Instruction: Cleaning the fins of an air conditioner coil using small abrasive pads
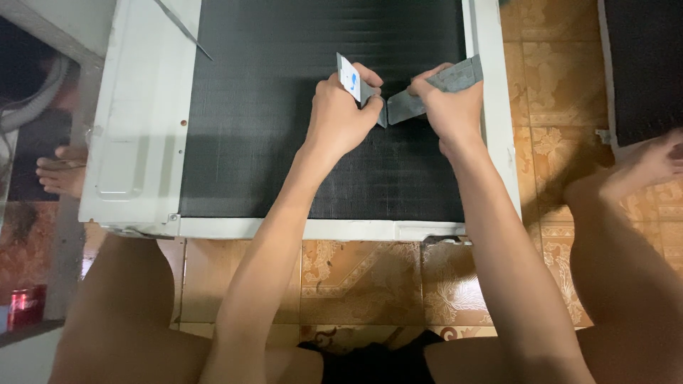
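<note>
While both hands work over the black finned panel, each grips a grey card.
Left hand fingers pinch a white-and-blue labelled card; right hand fingers clamp a grey card.

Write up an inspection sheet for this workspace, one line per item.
Surface: patterned tile floor; white unit lies on it, dark fin panel facing up.
Job's things: two grey cards, left card, right card, lower ends meeting on the panel.
Clutter: red can at left; thin rod across the unit's corner.
Grippers: left hand and right hand each grip a card.
Cables: grey hose at left.
Surroundings: another person's foot at left; second dark panel at right.
</note>
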